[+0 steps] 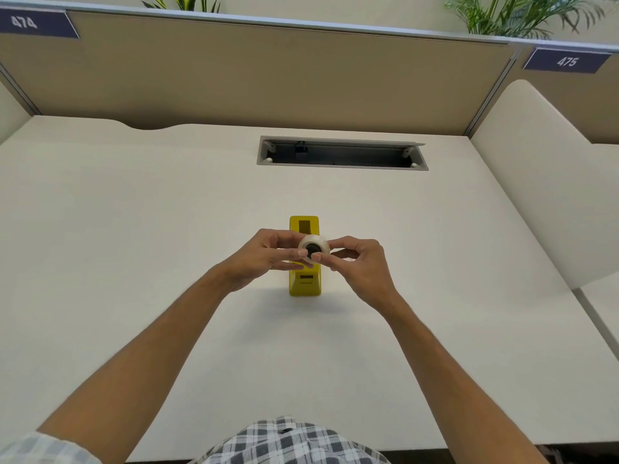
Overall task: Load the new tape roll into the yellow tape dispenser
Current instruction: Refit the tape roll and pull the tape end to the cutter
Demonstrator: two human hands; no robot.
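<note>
The yellow tape dispenser (304, 285) stands lengthwise on the white desk (134, 229), its middle hidden behind my hands. Just above it I hold a small whitish tape roll (321, 244) with a dark core in its hole. My left hand (264, 256) grips the roll from the left, fingers curled round it. From the right, my right hand (363, 266) pinches the roll with thumb and fingertips. An open slot shows in the top of the dispenser's far end.
A grey cable tray opening (341, 152) is set into the desk behind the dispenser. Beige partition panels (268, 72) close off the back. A cream divider (542, 169) rises on the right. Plants stand beyond the partition.
</note>
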